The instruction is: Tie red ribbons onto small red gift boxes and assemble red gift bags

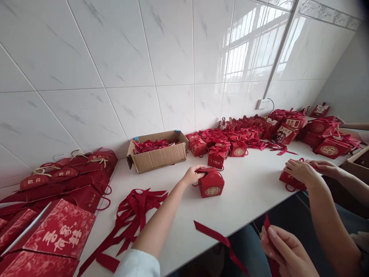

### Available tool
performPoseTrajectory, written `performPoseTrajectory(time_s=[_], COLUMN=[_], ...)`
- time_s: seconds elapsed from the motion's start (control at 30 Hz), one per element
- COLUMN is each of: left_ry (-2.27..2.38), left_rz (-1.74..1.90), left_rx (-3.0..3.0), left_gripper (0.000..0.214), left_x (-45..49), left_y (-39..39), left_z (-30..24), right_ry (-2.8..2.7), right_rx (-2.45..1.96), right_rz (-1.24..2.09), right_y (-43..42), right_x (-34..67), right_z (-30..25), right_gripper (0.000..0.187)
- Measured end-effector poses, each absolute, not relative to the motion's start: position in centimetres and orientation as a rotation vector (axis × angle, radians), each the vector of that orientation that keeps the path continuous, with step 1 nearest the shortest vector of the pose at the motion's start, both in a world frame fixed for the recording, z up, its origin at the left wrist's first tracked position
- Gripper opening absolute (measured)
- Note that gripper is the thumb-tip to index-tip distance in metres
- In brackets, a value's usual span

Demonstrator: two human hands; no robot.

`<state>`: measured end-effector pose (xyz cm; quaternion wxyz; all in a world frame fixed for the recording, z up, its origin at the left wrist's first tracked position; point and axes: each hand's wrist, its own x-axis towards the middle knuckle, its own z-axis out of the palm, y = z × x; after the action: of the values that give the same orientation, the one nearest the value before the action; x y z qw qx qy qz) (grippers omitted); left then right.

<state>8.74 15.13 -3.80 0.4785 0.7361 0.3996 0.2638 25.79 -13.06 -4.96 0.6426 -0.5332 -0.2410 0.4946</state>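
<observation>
My left hand (194, 175) is closed on the top left edge of a small red gift box (211, 185) that stands on the white table. A gold round emblem marks the box's front, and a cord loop shows at its side. Low at the right, my right hand (285, 250) pinches a dark red ribbon (211, 233), whose free end hangs over the table's front edge. Left of my forearm lies a tangled heap of loose red ribbons (135, 207).
A cardboard box (160, 159) of ribbons stands against the tiled wall. Many finished-looking red boxes (238, 149) line the back. Large red gift bags (86, 196) fill the left. On the right, a co-worker's hands (302, 173) work on another red box (291, 182).
</observation>
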Motion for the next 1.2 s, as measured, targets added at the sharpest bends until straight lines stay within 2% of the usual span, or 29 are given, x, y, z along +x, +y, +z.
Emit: performPoseTrajectory(time_s=[0.1, 0.2, 0.33, 0.43, 0.63, 0.9, 1.2], left_ry=[1.074, 1.251, 1.429, 1.494, 1.258, 1.313, 1.27], left_rz=[0.683, 0.722, 0.736, 0.885, 1.068, 0.969, 0.906], left_rx=[1.845, 1.856, 1.826, 1.85, 2.218, 2.43, 2.493], left_gripper=[0.031, 0.041, 0.041, 0.04, 0.055, 0.041, 0.034], left_x=[6.3, 2.9, -1.4, -3.2, -3.9, -3.4, -2.7], left_y=[12.2, 7.7, 1.3, -1.4, -2.1, -2.6, -2.6], left_z=[-3.4, -3.0, -3.2, -4.2, -5.6, -4.6, -3.4], right_ry=[-0.642, -0.73, -0.927, -1.112, -1.281, -1.305, -1.374], right_rx=[-1.197, -1.194, -1.133, -1.109, -1.162, -1.237, -1.37], right_rz=[1.177, 1.265, 1.32, 1.319, 1.395, 1.335, 1.196], right_y=[-12.9, -12.3, -10.4, -8.3, -5.6, -6.0, -5.4], right_x=[25.7, 25.0, 23.0, 21.1, 17.6, 16.6, 15.6], right_z=[-5.5, -5.5, -4.3, -3.1, -2.7, -3.3, -2.7], right_gripper=[0.036, 0.038, 0.042, 0.043, 0.041, 0.042, 0.042])
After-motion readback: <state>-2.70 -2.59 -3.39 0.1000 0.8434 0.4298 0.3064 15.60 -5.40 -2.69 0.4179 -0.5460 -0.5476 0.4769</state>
